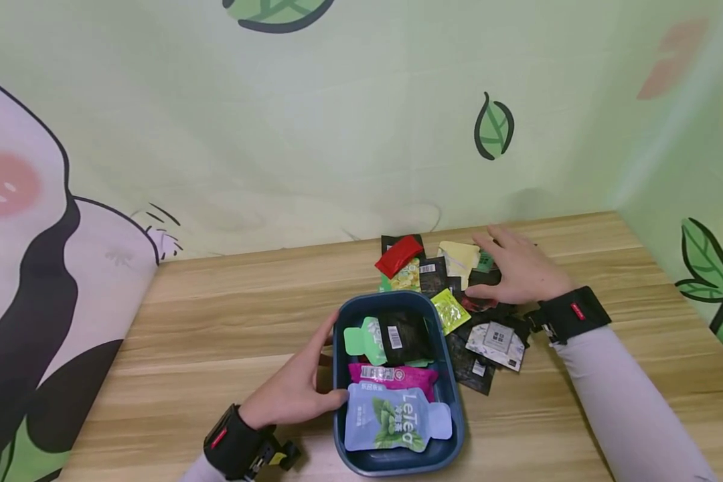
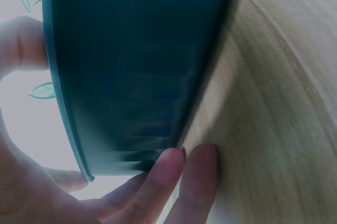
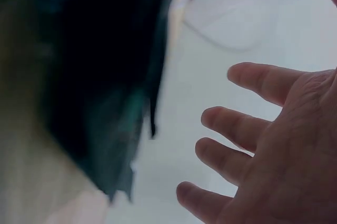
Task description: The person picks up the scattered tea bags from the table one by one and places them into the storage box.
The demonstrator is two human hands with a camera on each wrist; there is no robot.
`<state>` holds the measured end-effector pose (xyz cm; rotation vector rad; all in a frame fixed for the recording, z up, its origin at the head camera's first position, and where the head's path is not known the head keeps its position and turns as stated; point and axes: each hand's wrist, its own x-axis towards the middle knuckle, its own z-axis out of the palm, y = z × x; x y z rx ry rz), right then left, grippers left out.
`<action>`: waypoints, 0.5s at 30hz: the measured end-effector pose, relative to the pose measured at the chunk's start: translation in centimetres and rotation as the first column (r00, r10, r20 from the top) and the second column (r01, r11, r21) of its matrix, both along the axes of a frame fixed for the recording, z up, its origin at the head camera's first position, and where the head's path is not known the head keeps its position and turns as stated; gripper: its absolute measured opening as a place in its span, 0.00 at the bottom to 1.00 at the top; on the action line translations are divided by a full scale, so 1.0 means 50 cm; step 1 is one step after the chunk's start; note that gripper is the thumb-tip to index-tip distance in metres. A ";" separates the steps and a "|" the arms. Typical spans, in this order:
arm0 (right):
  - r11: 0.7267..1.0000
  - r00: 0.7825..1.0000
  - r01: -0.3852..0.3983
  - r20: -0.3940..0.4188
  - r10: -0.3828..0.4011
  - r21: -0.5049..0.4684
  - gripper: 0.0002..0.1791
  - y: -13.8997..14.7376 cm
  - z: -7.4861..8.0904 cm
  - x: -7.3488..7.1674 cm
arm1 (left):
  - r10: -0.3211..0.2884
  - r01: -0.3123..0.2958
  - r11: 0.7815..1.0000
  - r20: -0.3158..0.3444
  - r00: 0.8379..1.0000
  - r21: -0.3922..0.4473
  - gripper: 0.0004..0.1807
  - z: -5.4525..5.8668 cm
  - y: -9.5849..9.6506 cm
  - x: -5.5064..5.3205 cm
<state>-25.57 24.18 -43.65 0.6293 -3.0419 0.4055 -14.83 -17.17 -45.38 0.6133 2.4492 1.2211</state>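
My left hand (image 1: 298,388) holds the left side of a dark blue plastic bin (image 1: 458,402), thumb at its rim. In the left wrist view, some fingers (image 2: 167,169) rest low against the bin's outer wall (image 2: 131,77). Inside lie a light blue LeTea pouch (image 1: 373,418), a magenta packet (image 1: 412,380), a black packet (image 1: 406,341) and a green pouch (image 1: 361,340). My right hand (image 1: 521,271) is spread over a pile of packets, holding nothing. Dark packets (image 3: 100,77) stand close to its palm side in the right wrist view, blurred.
The pile right of the bin includes a red packet (image 1: 400,256), a cream packet (image 1: 458,260), a yellow-green sachet (image 1: 450,311), a white packet (image 1: 497,344) and several black ones. A leaf-printed backdrop (image 1: 361,134) rises behind the wooden table (image 1: 229,321).
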 end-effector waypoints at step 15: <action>0.997 0.998 0.036 0.052 -0.039 0.068 0.45 0.011 -0.036 -0.017 | -0.003 0.003 1.000 0.004 1.000 0.005 0.64 0.000 -0.002 0.000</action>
